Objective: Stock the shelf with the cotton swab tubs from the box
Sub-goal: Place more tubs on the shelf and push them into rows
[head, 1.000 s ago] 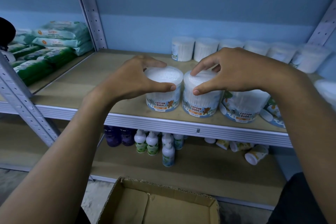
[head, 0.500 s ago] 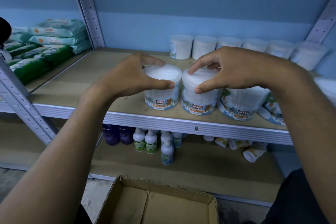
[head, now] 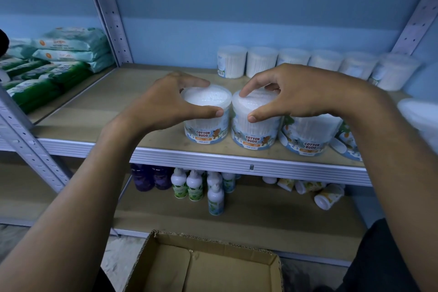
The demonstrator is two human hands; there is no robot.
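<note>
Little had moved since a second ago: both hands stayed on the same two tubs, which sat slightly further back on the shelf board; view shifted a bit.

Left hand (head: 166, 104) gripped the left cotton swab tub (head: 206, 123) at centre frame, thumb on the near rim, fingers curled over the far rim. Right hand (head: 296, 95) gripped the neighbouring tub (head: 254, 130) the same way, thumb on its front wall, forefinger on the lid. Both tubs stood upright on the shelf (head: 113, 111) near the front edge, just beside each other; whether they touched, can't tell. Third tub (head: 310, 137) just right of them, partly under the right wrist.

Row of plain white tubs (head: 294, 61) along the back wall, upper right. Green wipe packs (head: 59, 59) stacked at upper left, on the next bay. Lower shelf held small bottles (head: 196, 185) upright at centre, and several tipped-over containers (head: 327, 195) to the right. Open cardboard box (head: 206, 265) at bottom centre; no tubs visible in the part shown.
</note>
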